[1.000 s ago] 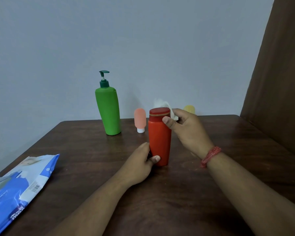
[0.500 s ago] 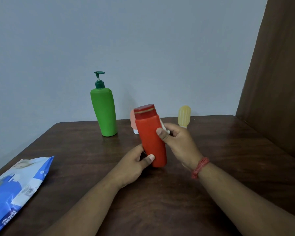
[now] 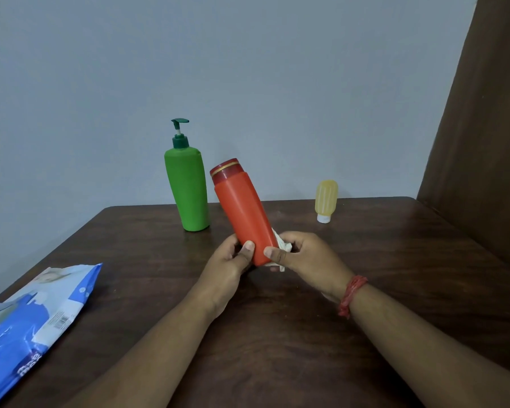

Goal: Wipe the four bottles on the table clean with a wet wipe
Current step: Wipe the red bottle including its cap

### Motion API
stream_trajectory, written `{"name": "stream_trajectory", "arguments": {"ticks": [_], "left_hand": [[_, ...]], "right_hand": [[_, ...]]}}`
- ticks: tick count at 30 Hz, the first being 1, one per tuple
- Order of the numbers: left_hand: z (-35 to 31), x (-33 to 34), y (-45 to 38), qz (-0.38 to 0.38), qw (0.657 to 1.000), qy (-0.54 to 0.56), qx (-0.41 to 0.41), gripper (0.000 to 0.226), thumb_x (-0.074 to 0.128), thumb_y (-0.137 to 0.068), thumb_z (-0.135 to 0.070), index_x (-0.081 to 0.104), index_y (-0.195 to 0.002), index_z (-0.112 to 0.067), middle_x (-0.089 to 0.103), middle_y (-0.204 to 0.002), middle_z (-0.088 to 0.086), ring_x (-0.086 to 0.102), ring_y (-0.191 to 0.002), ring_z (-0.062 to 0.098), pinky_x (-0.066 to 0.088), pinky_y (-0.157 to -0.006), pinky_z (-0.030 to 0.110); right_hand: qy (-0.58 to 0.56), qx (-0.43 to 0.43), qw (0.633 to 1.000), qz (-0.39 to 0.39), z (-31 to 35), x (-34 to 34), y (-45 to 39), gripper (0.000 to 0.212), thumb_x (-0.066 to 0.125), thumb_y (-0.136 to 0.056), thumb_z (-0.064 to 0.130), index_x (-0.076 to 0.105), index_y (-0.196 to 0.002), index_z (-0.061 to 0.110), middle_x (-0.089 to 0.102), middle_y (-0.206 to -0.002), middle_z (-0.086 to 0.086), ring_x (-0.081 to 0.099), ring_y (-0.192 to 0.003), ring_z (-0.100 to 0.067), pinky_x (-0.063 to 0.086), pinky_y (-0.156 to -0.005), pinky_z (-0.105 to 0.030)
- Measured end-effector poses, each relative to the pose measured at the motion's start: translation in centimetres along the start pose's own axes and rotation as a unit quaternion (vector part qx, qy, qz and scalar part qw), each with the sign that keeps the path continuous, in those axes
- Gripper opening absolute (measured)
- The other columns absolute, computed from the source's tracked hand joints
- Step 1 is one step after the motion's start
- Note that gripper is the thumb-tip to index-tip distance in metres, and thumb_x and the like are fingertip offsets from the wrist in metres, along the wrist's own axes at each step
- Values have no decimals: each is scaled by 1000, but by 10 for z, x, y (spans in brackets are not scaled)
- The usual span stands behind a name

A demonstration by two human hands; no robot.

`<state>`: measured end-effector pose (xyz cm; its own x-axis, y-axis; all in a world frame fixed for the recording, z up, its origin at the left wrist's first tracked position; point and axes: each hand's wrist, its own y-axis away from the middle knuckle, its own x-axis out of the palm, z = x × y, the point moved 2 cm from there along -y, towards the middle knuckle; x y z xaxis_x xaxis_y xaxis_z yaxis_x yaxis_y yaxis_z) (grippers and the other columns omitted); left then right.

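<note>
A red bottle [image 3: 243, 210] is lifted off the brown table [image 3: 395, 275] and tilted, its cap leaning up and to the left. My left hand [image 3: 230, 267] grips its lower end from the left. My right hand [image 3: 304, 259] holds a white wet wipe [image 3: 283, 247] against the bottle's lower right side, thumb on the front. A green pump bottle [image 3: 187, 188] stands upright behind it. A small yellow bottle [image 3: 326, 200] stands cap-down at the back right. The small pink bottle is hidden behind the red one.
A blue and white wet wipe pack [image 3: 30, 325] lies at the table's left front edge. A grey wall rises behind the table and a dark brown panel [image 3: 483, 128] stands on the right.
The red bottle went from standing upright on the table to lifted and tilted left. My right hand slid with the wipe from the cap down to the bottle's lower end.
</note>
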<state>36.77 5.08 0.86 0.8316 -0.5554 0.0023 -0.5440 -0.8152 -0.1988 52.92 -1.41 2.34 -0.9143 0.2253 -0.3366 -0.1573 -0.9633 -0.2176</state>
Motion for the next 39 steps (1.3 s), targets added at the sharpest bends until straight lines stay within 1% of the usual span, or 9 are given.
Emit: {"name": "stream_trajectory", "arguments": {"ticks": [3,6,10,18,24,27,31,35,39], "left_hand": [[1,0,-1,-27,998,-52,14,37,55,-99,-33,58,-132,-17,72,-122,-1,67,-116,15,48,-108,41],[0,2,-3,-40,989,-134,40,21,54,-103,-26,58,-123,-28,70,-115,-8,65,-104,0,50,-96,21],[-4,2,-5,-53,970,-224,81,15,54,-103,-24,59,-116,-23,68,-106,-1,63,-89,4,46,-72,9],[-7,2,-8,-69,962,-248,95,20,53,-103,-26,59,-120,-17,65,-107,0,59,-89,4,41,-69,5],[-2,-7,-11,-62,952,-286,84,17,53,-103,-28,58,-116,-19,62,-108,2,58,-94,11,43,-75,18],[-1,-5,-11,-33,948,-308,75,18,52,-103,-28,56,-120,-22,60,-110,-2,57,-97,9,41,-75,16],[0,0,-9,5,937,-343,65,27,54,-103,-25,55,-129,-21,58,-115,-5,56,-103,6,44,-83,18],[1,0,-9,29,932,-357,54,29,54,-103,-24,55,-132,-19,59,-121,-3,57,-106,6,45,-87,15],[4,-6,-11,37,920,-386,49,30,54,-103,-28,57,-131,-20,59,-122,-2,54,-112,13,48,-99,37]], "right_hand": [[-169,81,982,26,-1,5,1,34,71,-89,27,69,-110,1,74,-107,-15,73,-99,-27,60,-87,-40],[-353,178,918,18,2,14,4,30,65,-93,8,62,-116,-11,69,-118,-22,71,-105,-29,61,-83,-35],[-431,225,874,-2,4,22,8,31,61,-95,4,59,-120,-14,71,-114,-22,72,-97,-28,62,-80,-35],[-374,250,893,-24,5,14,7,39,72,-89,12,59,-120,-8,70,-84,-16,69,-66,-17,59,-61,-27],[-340,151,917,-145,8,-7,-1,9,66,-95,10,66,-99,2,70,-73,-10,64,-61,-14,58,-58,-25],[-171,49,969,-173,3,-14,-3,16,61,-99,19,68,-101,5,74,-92,-12,71,-76,-19,61,-71,-32],[20,-34,994,-99,-2,-8,-1,18,62,-97,38,70,-101,23,74,-96,3,70,-91,-14,58,-84,-40],[104,-53,988,-105,-10,-12,-2,7,68,-93,30,68,-95,23,72,-87,4,67,-83,-14,57,-78,-41],[147,-66,981,-105,-11,-12,-3,20,71,-91,34,63,-82,17,65,-73,-1,57,-65,-13,50,-63,-37]]}}
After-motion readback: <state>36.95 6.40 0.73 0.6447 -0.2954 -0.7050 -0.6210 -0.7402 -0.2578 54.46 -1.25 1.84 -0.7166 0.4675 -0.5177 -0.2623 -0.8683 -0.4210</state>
